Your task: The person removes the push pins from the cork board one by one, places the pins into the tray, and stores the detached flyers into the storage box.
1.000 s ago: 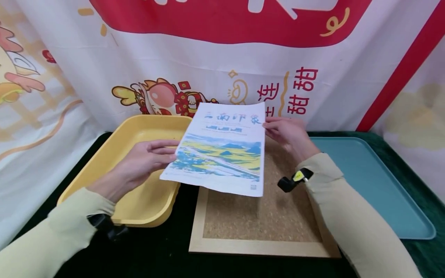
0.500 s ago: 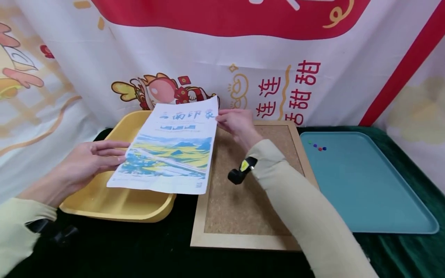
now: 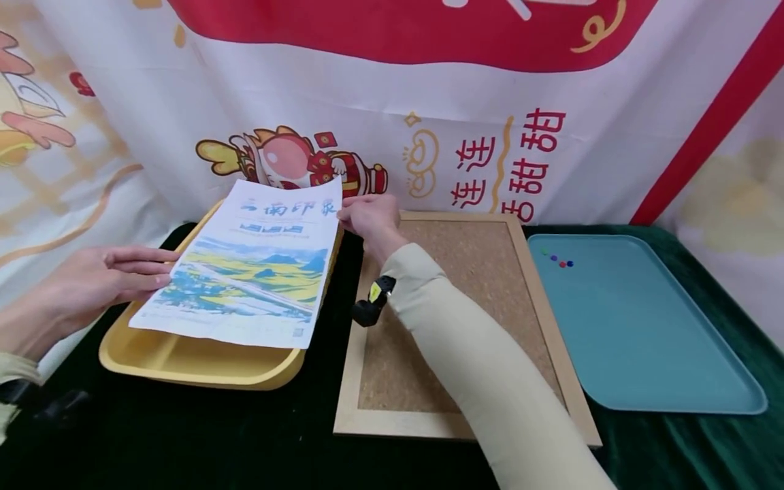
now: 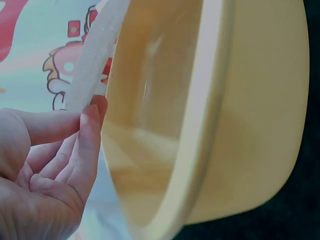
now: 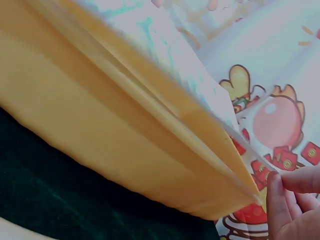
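Observation:
A white printed sheet of paper (image 3: 251, 272) with blue lettering and a blue and yellow landscape is spread over the yellow plastic bin (image 3: 184, 367), covering most of its opening. My left hand (image 3: 116, 275) pinches the sheet's left edge; the left wrist view shows thumb and fingertips gripping the paper (image 4: 95, 65) beside the bin's rim. At the sheet's upper right corner, my right hand (image 3: 373, 218) pinches between thumb and fingers. The right wrist view has the paper (image 5: 170, 65) just above the bin's rim, slanting across it.
A wood-framed cork board (image 3: 429, 367) lies right of the bin, under my right forearm. Farther right is a blue tray (image 3: 661, 333) with several small coloured bits (image 3: 562, 263) near its far left corner. Dark green cloth (image 3: 245, 435) covers the table; a printed curtain (image 3: 367, 88) hangs behind.
Both hands have carried the sheet left, from over the cork board's left part to over the yellow bin, and lowered it slightly. The cork board and blue tray are now more exposed.

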A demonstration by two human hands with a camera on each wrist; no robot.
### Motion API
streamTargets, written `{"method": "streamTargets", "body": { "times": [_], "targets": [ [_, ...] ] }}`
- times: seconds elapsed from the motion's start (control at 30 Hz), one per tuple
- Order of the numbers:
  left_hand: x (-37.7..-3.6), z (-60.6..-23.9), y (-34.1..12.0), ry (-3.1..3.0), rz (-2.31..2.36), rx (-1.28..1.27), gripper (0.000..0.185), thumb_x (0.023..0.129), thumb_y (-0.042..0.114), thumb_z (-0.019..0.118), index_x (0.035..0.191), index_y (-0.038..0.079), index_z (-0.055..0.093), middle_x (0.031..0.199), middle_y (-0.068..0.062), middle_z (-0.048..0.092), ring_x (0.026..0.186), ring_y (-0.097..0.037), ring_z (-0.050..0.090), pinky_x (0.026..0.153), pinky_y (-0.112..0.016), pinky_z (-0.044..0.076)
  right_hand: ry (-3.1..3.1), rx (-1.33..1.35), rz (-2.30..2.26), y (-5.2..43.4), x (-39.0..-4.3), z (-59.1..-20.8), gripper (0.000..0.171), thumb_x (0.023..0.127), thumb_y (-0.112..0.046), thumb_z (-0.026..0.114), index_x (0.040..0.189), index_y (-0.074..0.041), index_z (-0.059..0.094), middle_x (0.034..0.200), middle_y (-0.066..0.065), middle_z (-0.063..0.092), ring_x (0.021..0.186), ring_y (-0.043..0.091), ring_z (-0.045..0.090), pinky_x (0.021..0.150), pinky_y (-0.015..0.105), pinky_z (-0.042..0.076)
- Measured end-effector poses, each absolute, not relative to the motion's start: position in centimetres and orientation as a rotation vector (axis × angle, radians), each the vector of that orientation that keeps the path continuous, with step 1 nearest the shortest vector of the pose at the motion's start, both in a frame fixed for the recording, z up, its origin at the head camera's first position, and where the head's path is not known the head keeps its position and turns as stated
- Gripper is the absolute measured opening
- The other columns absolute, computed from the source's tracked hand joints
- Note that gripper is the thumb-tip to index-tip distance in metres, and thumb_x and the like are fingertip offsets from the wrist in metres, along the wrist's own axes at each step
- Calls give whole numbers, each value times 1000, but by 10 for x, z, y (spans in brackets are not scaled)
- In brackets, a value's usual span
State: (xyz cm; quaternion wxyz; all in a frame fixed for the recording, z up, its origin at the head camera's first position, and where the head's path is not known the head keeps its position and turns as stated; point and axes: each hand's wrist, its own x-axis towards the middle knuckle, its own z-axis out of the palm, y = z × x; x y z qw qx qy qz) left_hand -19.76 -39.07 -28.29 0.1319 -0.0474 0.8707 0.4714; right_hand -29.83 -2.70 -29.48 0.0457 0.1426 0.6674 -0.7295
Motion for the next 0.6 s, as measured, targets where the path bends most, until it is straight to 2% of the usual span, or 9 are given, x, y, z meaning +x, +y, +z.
{"method": "streamTargets", "body": {
  "times": [0.03,0.1,0.13,0.2,0.3,0.4,0.53,0.6],
  "targets": [
    [-198,-283,-391,2558,1320,-135,29,105,16,69,125,38,71,98,31,74,92,12,70,78,-19,61,2076,443,-2196,-29,-297,-295,14,91,2,80,103,-4,83,106,9,78,80,15,74,88,33,64],
    [-199,-285,-390,2609,1217,-135,41,106,19,68,146,19,61,98,32,73,92,13,68,78,-21,61,2161,459,-2122,-34,-296,-295,12,91,-1,81,101,-7,84,105,7,77,81,15,73,84,31,64],
    [-199,-286,-389,2636,1155,-133,51,106,20,67,154,10,54,99,31,74,91,14,68,78,-22,61,2216,461,-2074,-36,-294,-295,10,92,-3,81,100,-8,84,105,6,76,81,15,73,81,30,64],
    [-199,-287,-387,2669,1045,-131,63,106,23,67,157,-7,43,102,25,77,90,14,67,77,-24,60,2349,442,-1969,-40,-292,-297,8,92,-6,82,98,-10,84,104,4,75,85,15,71,75,28,62],
    [-200,-290,-383,2697,954,-133,64,104,23,70,154,-9,47,108,8,82,87,12,68,75,-24,60,2549,360,-1816,-46,-287,-300,6,95,-10,79,99,-12,83,106,3,75,96,17,67,72,28,60],
    [-200,-291,-377,2744,888,-143,62,100,23,76,147,-10,53,107,-5,83,84,4,71,72,-25,61,2728,250,-1678,-51,-283,-302,8,97,-12,76,102,-12,82,108,2,75,108,19,64,79,30,60],
    [-201,-294,-367,2767,879,-161,58,97,18,79,140,-13,57,103,-9,82,82,-6,75,72,-27,63,2837,160,-1548,-54,-279,-303,8,97,-13,75,103,-13,81,112,2,75,115,21,63,93,34,58],
    [-202,-295,-364,2756,901,-160,56,97,15,78,139,-15,57,104,-13,82,83,-8,77,73,-29,64,2845,142,-1505,-55,-278,-303,8,96,-13,75,103,-13,80,114,2,75,115,20,63,95,34,58]
  ]
}}
